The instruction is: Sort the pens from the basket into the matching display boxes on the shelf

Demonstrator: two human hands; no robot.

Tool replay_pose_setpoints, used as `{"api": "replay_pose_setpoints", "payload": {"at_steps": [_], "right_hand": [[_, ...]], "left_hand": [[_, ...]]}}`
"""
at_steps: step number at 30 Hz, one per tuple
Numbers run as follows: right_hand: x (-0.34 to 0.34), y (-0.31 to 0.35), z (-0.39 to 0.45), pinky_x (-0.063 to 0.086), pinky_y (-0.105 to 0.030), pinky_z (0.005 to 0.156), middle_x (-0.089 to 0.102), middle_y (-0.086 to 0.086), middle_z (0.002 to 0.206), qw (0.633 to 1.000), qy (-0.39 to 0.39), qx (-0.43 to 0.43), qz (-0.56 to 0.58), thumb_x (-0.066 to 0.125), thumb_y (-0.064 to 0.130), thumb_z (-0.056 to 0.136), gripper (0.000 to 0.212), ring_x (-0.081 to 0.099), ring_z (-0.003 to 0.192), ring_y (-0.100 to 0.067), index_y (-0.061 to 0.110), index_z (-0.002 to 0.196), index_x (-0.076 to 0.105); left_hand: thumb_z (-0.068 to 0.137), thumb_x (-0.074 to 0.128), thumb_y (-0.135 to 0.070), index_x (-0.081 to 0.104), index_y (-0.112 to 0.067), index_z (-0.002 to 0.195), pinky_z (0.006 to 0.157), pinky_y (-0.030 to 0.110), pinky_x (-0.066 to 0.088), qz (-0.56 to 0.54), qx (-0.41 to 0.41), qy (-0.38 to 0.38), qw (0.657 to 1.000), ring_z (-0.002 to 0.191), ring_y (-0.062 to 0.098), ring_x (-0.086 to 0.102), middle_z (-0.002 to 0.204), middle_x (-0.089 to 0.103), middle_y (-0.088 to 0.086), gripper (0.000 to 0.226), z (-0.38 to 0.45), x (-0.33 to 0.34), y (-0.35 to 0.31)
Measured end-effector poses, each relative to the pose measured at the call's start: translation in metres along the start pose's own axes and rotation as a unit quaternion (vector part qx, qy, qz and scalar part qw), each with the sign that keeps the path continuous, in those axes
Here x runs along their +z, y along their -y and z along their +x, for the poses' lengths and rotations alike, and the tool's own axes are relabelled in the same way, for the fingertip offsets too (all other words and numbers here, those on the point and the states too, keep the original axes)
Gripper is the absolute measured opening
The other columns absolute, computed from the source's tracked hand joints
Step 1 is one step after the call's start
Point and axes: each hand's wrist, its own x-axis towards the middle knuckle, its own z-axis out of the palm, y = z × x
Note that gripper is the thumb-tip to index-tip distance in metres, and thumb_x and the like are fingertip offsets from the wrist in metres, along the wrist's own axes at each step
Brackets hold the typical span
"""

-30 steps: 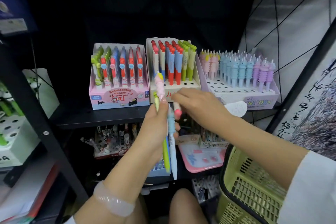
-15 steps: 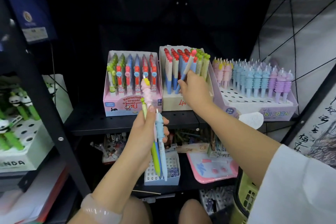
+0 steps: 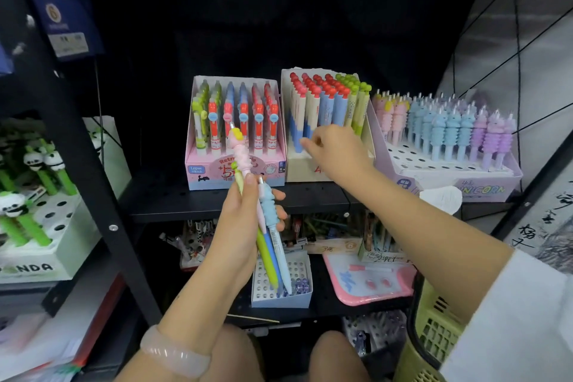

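My left hand (image 3: 237, 226) grips a bundle of pens (image 3: 273, 245) in front of the shelf: a pink unicorn pen (image 3: 240, 153) sticking up, a blue unicorn pen (image 3: 268, 205), a green one and a blue one. My right hand (image 3: 338, 153) reaches to the front of the beige middle box (image 3: 307, 172) of red- and green-capped pens. Its loosely curled fingertips touch the lower ends of the front-row pens, and I see nothing held in it. The green basket (image 3: 434, 329) sits at the lower right.
A pink eraser-pen box (image 3: 214, 175) stands left of the beige box, and a unicorn pen box (image 3: 449, 169) to its right. Panda pens (image 3: 37, 164) fill the left bay. The lower shelf holds a small white holed box (image 3: 294, 298) and a pink tray (image 3: 366, 291).
My right hand carried a red-capped pen from the bundle up into the beige box, then dropped to the box's front without it. My left hand stayed put with the remaining pens.
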Motion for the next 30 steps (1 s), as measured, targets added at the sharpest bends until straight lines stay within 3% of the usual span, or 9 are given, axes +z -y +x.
{"api": "replay_pose_setpoints", "payload": {"at_steps": [4, 6, 8, 11, 13, 16, 20, 26, 30], "right_hand": [[0.003, 0.004, -0.047, 0.044, -0.015, 0.053, 0.058, 0.003, 0.064, 0.925, 0.186, -0.026, 0.330, 0.053, 0.034, 0.093, 0.030, 0.051, 0.052, 0.002, 0.009, 0.085, 0.067], [0.005, 0.001, -0.060, 0.044, -0.010, 0.058, 0.060, 0.010, 0.061, 0.880, 0.247, -0.032, 0.404, 0.058, 0.024, 0.092, 0.012, 0.057, 0.057, 0.000, 0.017, 0.090, 0.067], [0.004, -0.005, -0.065, 0.045, -0.011, 0.060, 0.061, 0.010, 0.065, 0.881, 0.238, -0.047, 0.406, 0.059, 0.016, 0.091, 0.007, 0.057, 0.058, -0.003, 0.015, 0.093, 0.065], [0.000, -0.012, -0.069, 0.047, -0.013, 0.056, 0.058, 0.002, 0.079, 0.888, 0.203, -0.041, 0.410, 0.059, 0.011, 0.089, 0.005, 0.055, 0.057, 0.000, 0.013, 0.090, 0.063], [-0.005, -0.020, -0.071, 0.048, -0.013, 0.057, 0.060, 0.002, 0.082, 0.876, 0.158, -0.020, 0.456, 0.058, 0.010, 0.090, 0.008, 0.056, 0.061, 0.003, 0.018, 0.089, 0.061], [-0.020, -0.039, -0.067, 0.049, -0.011, 0.065, 0.067, 0.004, 0.089, 0.887, 0.028, 0.014, 0.461, 0.053, 0.016, 0.094, 0.010, 0.061, 0.073, 0.003, 0.023, 0.096, 0.059], [-0.056, -0.076, -0.054, 0.049, -0.013, 0.056, 0.065, 0.002, 0.076, 0.872, -0.105, 0.056, 0.475, 0.048, 0.018, 0.097, 0.009, 0.061, 0.059, 0.000, 0.022, 0.094, 0.055], [-0.104, -0.150, -0.035, 0.043, -0.006, 0.053, 0.061, 0.006, 0.067, 0.907, -0.288, 0.090, 0.293, 0.055, 0.026, 0.093, 0.016, 0.060, 0.054, 0.007, 0.015, 0.093, 0.044], [-0.108, -0.182, -0.026, 0.047, -0.024, 0.063, 0.066, -0.011, 0.077, 0.931, -0.274, 0.114, 0.213, 0.055, 0.027, 0.093, 0.018, 0.066, 0.074, -0.015, 0.013, 0.093, 0.043]], "left_hand": [[0.096, 0.038, -0.039, 0.051, -0.019, 0.099, 0.046, 0.024, 0.047, 0.010, 0.014, -0.001, 1.000, 0.050, 0.012, 0.054, 0.066, 0.061, -0.003, 0.024, 0.003, 0.007, 0.006], [0.096, 0.038, -0.041, 0.053, -0.023, 0.103, 0.050, 0.025, 0.050, 0.048, 0.014, -0.006, 0.999, 0.055, 0.012, 0.060, 0.070, 0.064, -0.004, 0.025, 0.004, 0.013, 0.010], [0.096, 0.038, -0.041, 0.053, -0.029, 0.105, 0.057, 0.029, 0.054, 0.082, 0.014, -0.001, 0.997, 0.069, 0.013, 0.066, 0.080, 0.068, -0.002, 0.022, 0.003, 0.019, 0.016], [0.098, 0.037, -0.037, 0.052, -0.029, 0.113, 0.066, 0.033, 0.055, 0.099, 0.016, 0.005, 0.995, 0.086, 0.016, 0.066, 0.096, 0.066, 0.004, 0.023, 0.005, 0.033, 0.020], [0.098, 0.039, -0.033, 0.053, -0.024, 0.114, 0.061, 0.030, 0.056, 0.082, 0.013, 0.015, 0.996, 0.081, 0.018, 0.069, 0.093, 0.070, 0.004, 0.023, 0.009, 0.045, 0.020], [0.098, 0.040, -0.028, 0.054, -0.021, 0.103, 0.051, 0.027, 0.055, 0.067, -0.001, 0.030, 0.997, 0.058, 0.020, 0.068, 0.068, 0.071, 0.002, 0.016, 0.015, 0.065, 0.020], [0.096, 0.048, -0.026, 0.050, -0.022, 0.089, 0.038, 0.019, 0.042, 0.167, 0.003, 0.025, 0.986, 0.037, 0.010, 0.050, 0.043, 0.048, -0.007, 0.008, 0.022, 0.087, 0.033], [0.097, 0.045, -0.029, 0.044, -0.019, 0.077, 0.036, 0.018, 0.024, 0.176, -0.004, 0.076, 0.981, 0.039, 0.008, 0.027, 0.050, 0.036, -0.006, 0.022, 0.027, 0.122, 0.047], [0.099, 0.038, -0.033, 0.050, -0.018, 0.087, 0.040, 0.017, 0.029, 0.180, -0.015, 0.101, 0.978, 0.041, 0.006, 0.031, 0.048, 0.039, -0.014, 0.022, 0.028, 0.136, 0.054]]}}
